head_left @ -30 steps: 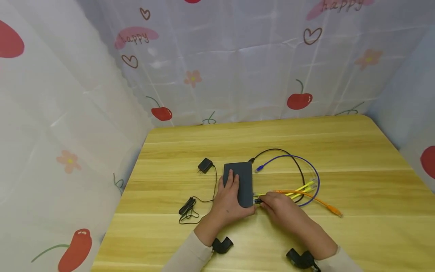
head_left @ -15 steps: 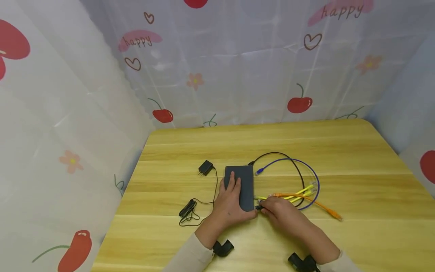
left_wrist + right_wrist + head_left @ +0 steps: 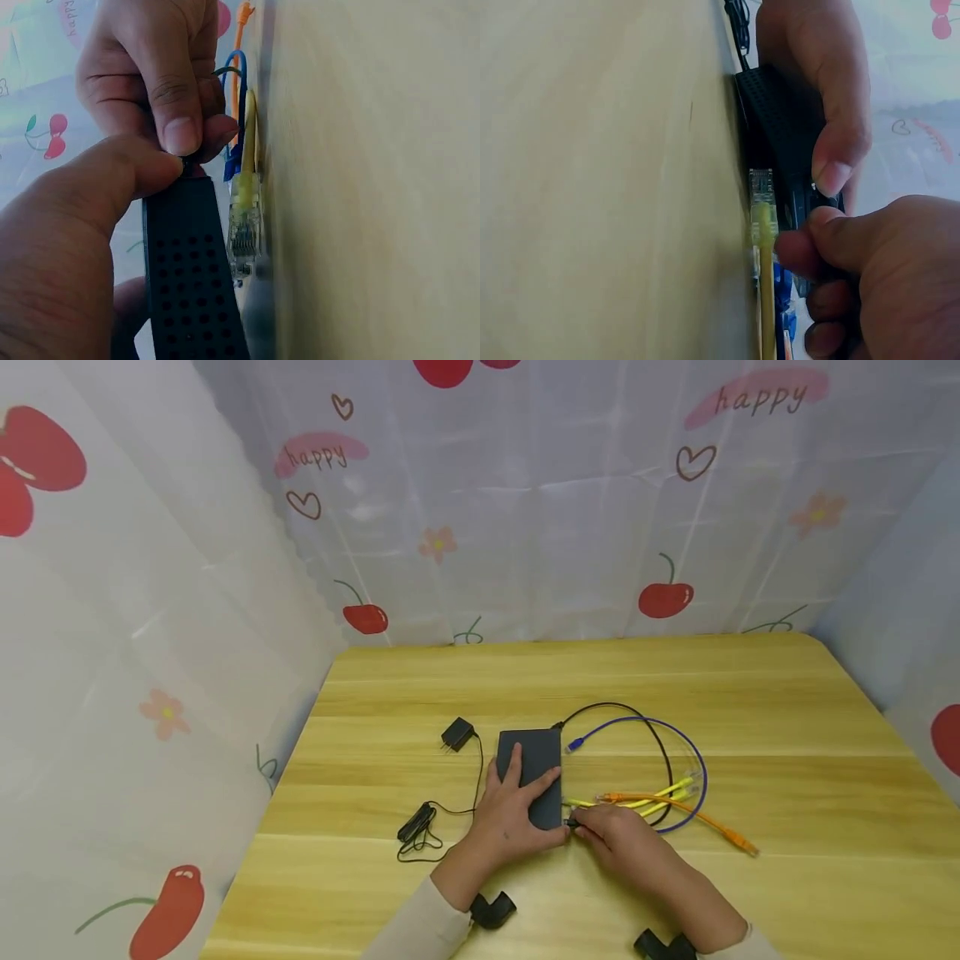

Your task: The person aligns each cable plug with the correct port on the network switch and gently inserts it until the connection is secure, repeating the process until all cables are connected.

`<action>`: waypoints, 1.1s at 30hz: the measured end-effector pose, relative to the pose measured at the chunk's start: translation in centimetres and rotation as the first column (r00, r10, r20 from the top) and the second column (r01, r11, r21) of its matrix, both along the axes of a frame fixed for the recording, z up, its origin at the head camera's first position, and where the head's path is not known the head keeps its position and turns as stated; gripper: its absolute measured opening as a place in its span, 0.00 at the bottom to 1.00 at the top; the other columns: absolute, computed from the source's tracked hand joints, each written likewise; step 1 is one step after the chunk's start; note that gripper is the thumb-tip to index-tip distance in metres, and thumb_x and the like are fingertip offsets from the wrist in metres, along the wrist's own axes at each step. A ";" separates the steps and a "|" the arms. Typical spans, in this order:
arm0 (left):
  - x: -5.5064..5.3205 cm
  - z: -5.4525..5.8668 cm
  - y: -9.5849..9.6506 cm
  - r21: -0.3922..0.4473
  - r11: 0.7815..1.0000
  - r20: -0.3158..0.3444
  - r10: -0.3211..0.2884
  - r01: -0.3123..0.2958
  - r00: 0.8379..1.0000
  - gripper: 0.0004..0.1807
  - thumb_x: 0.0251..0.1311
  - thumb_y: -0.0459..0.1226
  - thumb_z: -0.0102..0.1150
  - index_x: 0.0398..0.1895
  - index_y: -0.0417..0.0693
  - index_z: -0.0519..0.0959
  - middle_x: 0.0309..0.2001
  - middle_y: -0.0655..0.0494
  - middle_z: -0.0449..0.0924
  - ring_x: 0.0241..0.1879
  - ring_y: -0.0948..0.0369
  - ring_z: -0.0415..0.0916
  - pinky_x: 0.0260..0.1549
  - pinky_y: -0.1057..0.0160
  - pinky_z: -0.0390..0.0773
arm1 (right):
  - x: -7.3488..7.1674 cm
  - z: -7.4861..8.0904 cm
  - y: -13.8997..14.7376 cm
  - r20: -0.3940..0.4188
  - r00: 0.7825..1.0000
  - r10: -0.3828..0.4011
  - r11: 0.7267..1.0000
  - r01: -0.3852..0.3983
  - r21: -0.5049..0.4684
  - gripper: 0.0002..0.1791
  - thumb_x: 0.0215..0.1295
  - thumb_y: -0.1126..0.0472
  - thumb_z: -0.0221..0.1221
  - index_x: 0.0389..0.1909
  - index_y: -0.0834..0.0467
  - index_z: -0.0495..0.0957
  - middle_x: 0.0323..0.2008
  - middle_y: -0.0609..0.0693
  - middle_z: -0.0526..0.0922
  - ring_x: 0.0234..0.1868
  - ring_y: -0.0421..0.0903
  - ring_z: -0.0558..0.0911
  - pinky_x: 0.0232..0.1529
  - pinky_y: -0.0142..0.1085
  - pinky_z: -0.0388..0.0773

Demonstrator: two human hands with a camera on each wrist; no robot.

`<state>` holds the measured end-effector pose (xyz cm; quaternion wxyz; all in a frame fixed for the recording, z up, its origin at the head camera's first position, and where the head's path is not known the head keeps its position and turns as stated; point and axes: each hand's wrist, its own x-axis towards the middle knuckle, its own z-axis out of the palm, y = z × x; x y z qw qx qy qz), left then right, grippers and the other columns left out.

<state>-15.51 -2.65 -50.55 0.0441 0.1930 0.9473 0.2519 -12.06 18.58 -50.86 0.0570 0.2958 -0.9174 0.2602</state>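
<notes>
A dark flat box (image 3: 540, 750), which looks like a network switch or router, lies on the table. My left hand (image 3: 512, 814) rests on it with the fingers spread over the top. Its thumb touches the near right corner. My right hand (image 3: 621, 839) pinches the plug of a black network cable (image 3: 572, 822) at the box's right side, beside that thumb. The fingers mostly hide the plug, so I cannot tell whether it sits in a port. The vented side of the box (image 3: 187, 270) faces the left wrist camera. A clear plug on a yellow cable (image 3: 762, 214) lies close by.
A blue cable (image 3: 660, 721), yellow cables (image 3: 678, 783) and an orange cable (image 3: 705, 817) lie to the right. At the box's far right corner is another black plug (image 3: 558, 725). A power adapter (image 3: 457, 734) with a bundled cord (image 3: 416, 823) lies left.
The left index finger has spread to the box's right edge. My right hand has brought the black plug closer to the near right corner. The head view has tilted up slightly.
</notes>
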 end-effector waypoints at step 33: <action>-0.2 -0.3 0.7 -0.277 0.961 -0.048 0.015 -0.028 0.999 0.66 0.41 0.74 0.63 0.82 0.61 0.46 0.81 0.45 0.35 0.75 0.31 0.38 0.63 0.42 0.67 | 0.0 0.2 -0.8 -0.062 0.998 0.008 0.999 -0.006 0.035 0.10 0.66 0.62 0.64 0.45 0.60 0.85 0.40 0.48 0.88 0.42 0.46 0.86 0.48 0.45 0.81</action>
